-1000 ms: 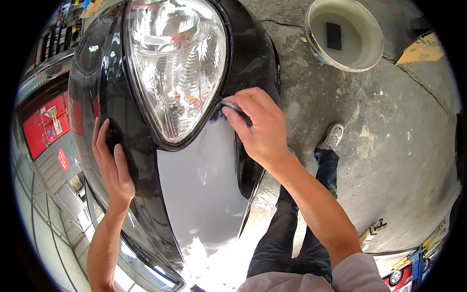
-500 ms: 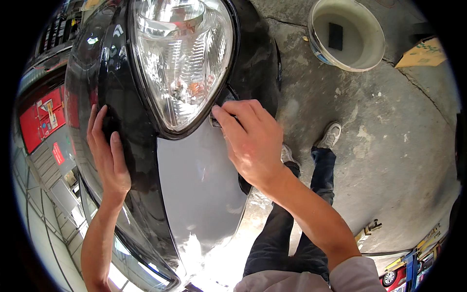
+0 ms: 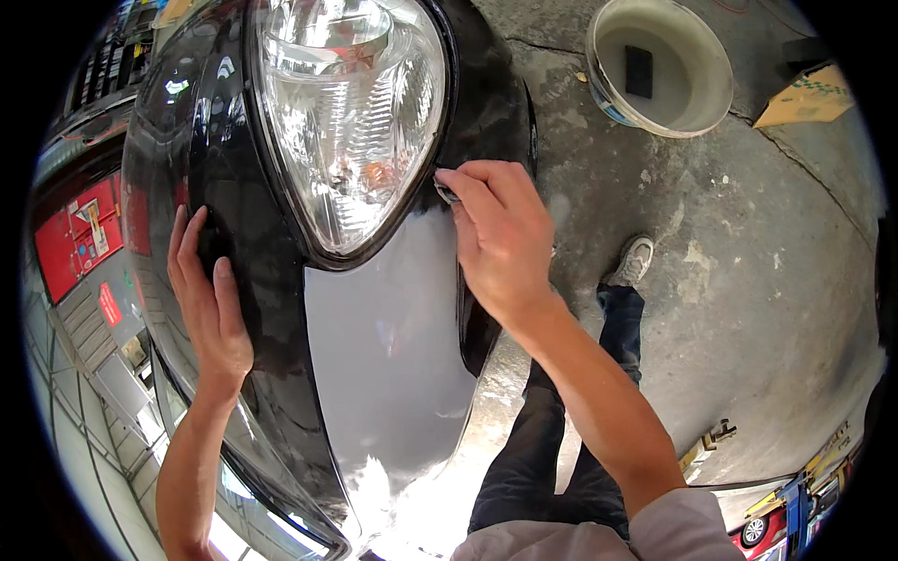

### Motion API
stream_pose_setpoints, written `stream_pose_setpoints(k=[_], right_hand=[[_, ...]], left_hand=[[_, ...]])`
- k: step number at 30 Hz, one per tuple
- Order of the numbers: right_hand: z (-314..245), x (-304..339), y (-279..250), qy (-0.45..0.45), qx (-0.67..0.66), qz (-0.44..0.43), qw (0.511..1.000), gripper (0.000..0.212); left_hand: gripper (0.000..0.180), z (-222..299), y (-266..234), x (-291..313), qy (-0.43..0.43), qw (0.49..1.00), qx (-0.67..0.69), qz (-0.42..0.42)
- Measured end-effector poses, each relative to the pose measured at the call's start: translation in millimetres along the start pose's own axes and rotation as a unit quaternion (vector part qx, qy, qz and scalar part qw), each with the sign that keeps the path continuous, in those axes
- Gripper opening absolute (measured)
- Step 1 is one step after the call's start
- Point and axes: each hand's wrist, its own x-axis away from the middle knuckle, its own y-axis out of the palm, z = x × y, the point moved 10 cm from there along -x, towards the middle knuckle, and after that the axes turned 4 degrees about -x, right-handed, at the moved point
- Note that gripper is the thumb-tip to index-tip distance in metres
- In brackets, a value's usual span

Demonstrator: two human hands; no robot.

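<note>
A black car's front corner fills the middle of the view, with a clear headlight (image 3: 355, 140) set in it. Below the headlight lies a smooth matte-grey fender section (image 3: 383, 355). My right hand (image 3: 505, 238) pinches a small dark grey piece of sandpaper (image 3: 446, 192), mostly hidden by the fingers. It rests at the fender's upper edge, just right of the headlight's lower rim. My left hand (image 3: 210, 309) lies flat on the glossy black hood (image 3: 271, 374), fingers apart, holding nothing.
On the concrete floor (image 3: 739, 309) at the upper right stands a white bucket (image 3: 722, 89) with cloudy water and a dark rectangular pad (image 3: 639, 72) in it. A cardboard box (image 3: 809, 98) is beside it. My shoe (image 3: 633, 262) is right of the car. A red cabinet (image 3: 79, 234) stands far left.
My right hand has slid up and slightly right along the headlight's edge with the sandpaper, baring more of the grey section's top. My left hand stays in place.
</note>
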Motion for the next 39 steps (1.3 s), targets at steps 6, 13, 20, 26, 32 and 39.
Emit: stream_pose_setpoints(k=[6,13,20,26,32,39], right_hand=[[7.1,-7.4,3.5,0.013,-0.046,-0.019,0.999,0.03],[10.3,4.5,-0.3,0.044,-0.069,-0.037,0.996,0.019],[18.8,16.2,1.7,0.109,-0.065,-0.057,0.99,0.021],[-19.8,1.1,2.0,0.023,0.043,0.005,0.999,0.027],[-45.8,18.4,7.5,-0.04,0.051,-0.042,0.997,0.034],[-60.4,38.0,-9.3,0.076,-0.093,-0.07,0.99,0.019]], left_hand=[[0.05,-0.5,1.7,-0.9,0.008,1.0,0.006,0.007],[0.05,-0.2,-0.7,0.4,0.004,1.0,-0.007,0.006],[0.05,0.6,-0.3,-0.2,0.004,1.0,-0.003,0.005],[0.05,4.0,-0.1,-1.7,-0.001,1.0,0.0,0.009],[0.049,2.4,-1.6,0.7,0.004,1.0,0.0,0.014],[0.05,2.8,-0.2,0.7,0.0,1.0,-0.012,0.009]])
